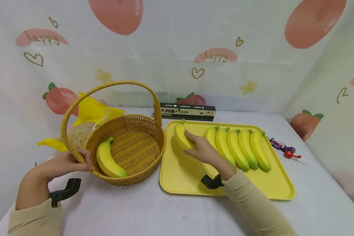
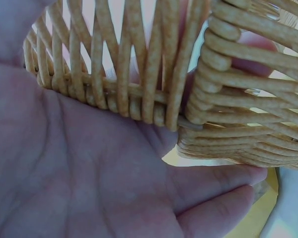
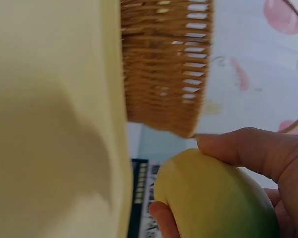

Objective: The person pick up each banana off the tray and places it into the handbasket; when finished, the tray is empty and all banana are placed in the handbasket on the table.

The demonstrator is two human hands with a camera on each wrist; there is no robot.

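My right hand grips a banana above the left part of a yellow tray. Thumb and fingers wrap the banana in the right wrist view. Several more bananas lie side by side on the tray. At the left, a wicker basket with a tall arched handle has one banana inside. My left hand holds the basket's left rim near the handle's foot. In the left wrist view, the palm lies against the woven wall, with some fingers hidden behind it.
Behind the tray lies a black pasta box. A yellow and clear bag sits behind the basket. Wrapped candies and a red lollipop lie right of the tray. A printed cloth hangs at the back.
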